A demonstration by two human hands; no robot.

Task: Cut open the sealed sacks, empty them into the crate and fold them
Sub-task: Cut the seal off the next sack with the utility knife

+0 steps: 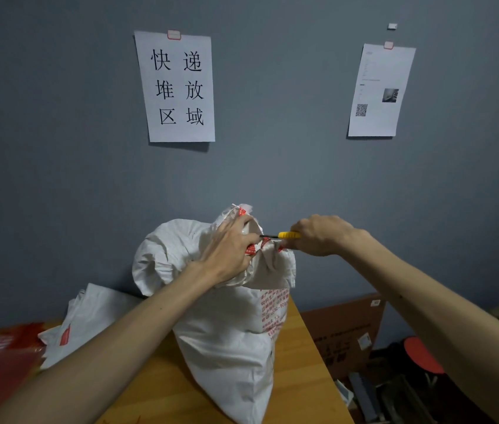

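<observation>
A white woven sack with red print stands upright on the wooden table. Its gathered neck is bound with red-and-white tape. My left hand grips the bunched neck just below the tuft. My right hand holds a yellow utility knife, its blade tip pointing left into the taped neck. A second white sack lies flat on the table behind my left forearm. No crate is in view.
A red printed bag lies at the table's left edge. Right of the table a brown cardboard box leans against the grey wall, with a red stool and dark clutter on the floor. Two paper sheets hang on the wall.
</observation>
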